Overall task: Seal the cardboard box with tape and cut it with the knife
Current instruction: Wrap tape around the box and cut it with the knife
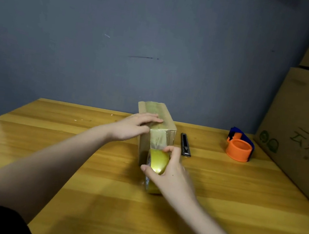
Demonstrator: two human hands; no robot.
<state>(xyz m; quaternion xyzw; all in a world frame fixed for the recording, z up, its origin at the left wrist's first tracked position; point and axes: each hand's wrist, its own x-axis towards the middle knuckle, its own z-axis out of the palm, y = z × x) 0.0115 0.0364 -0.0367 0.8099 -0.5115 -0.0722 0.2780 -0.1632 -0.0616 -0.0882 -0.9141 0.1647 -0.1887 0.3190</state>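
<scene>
A small cardboard box (169,120) stands in the middle of the wooden table (66,144). A strip of shiny tape runs along its top and down its near face. My left hand (136,127) lies flat on the box top with straight fingers pressing the tape. My right hand (169,172) grips a yellow tape roll (158,163) just in front of the box, with the tape stretched from the box face to the roll. A black utility knife (185,144) lies on the table right of the box, untouched.
An orange and blue tape dispenser (239,146) sits on the table at the right. Large printed cardboard boxes (303,127) are stacked along the right edge. A grey wall (120,42) stands behind the table.
</scene>
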